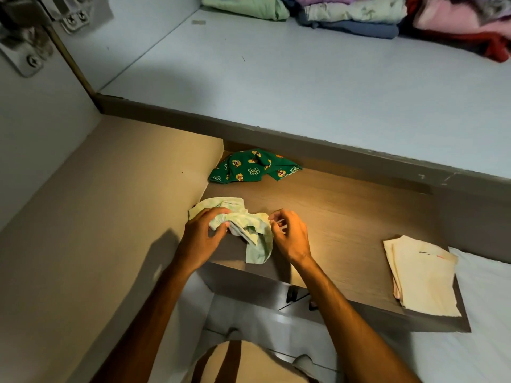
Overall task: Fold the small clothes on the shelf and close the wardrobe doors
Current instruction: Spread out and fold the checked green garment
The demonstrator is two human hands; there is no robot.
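A crumpled pale green garment (pixel 249 230) lies at the front left of the wooden shelf (pixel 345 217), one end hanging over the edge. My left hand (pixel 203 234) grips its left part. My right hand (pixel 290 233) pinches its right edge with the fingertips. Behind it, near the shelf's back left corner, lies an unfolded dark green garment (pixel 251 167) with cartoon prints. A folded cream garment (pixel 423 275) rests at the shelf's right front.
The wardrobe's side wall (pixel 110 203) stands close on the left, with door hinges (pixel 27 37) at top left. A higher pale shelf (pixel 304 78) carries stacks of folded clothes (pixel 345 12) at the back. A white panel (pixel 486 313) lies at the lower right.
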